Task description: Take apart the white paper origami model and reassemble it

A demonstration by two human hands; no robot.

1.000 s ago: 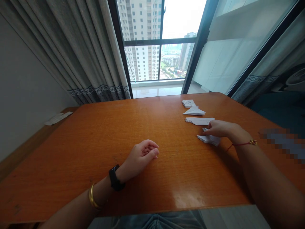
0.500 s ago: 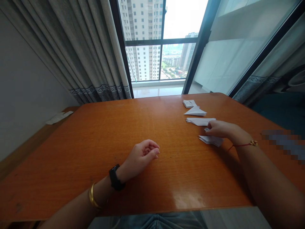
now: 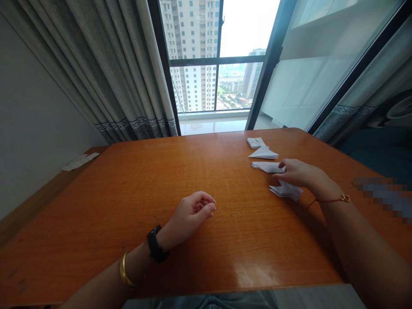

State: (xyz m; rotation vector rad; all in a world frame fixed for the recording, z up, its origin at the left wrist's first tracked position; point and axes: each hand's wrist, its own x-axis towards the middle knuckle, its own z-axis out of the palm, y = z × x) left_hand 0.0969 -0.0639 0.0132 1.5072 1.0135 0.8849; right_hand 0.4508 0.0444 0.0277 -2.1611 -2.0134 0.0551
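Some pale paper (image 3: pixel 80 161) lies far left on a wooden ledge (image 3: pixel 35 204) that follows the grey wall (image 3: pixel 38 103). Right beside the ledge, the left edge of the glossy orange-brown table (image 3: pixel 144 180) slants away to its far corner, near a grey curtain (image 3: pixel 122 73) with a patterned band. From the near edge a forearm with a gold bangle (image 3: pixel 125 270) and a black watch (image 3: pixel 157 244) reaches in; its left hand (image 3: pixel 193 214) lies over the table, fingers loosely curled, a narrow gap to the thumb. Beyond the far edge, mid-view, a window (image 3: pixel 193 83) shows tall buildings. Wide tabletop stretches between this hand and four folded white papers, set in a column running from the far edge toward the person: a squarish paper (image 3: pixel 255 143), a triangular paper (image 3: pixel 263 153), a long paper (image 3: pixel 265 166) and a spread-fold paper (image 3: pixel 286 192). The right hand (image 3: pixel 301 174), fingers bent and pointing left, covers the long paper's right end and the spread-fold paper's upper part; whether it grips or touches either, I cannot tell. Its wrist wears a red cord bracelet (image 3: pixel 331 200). Farther right hangs another curtain (image 3: pixel 350 101).
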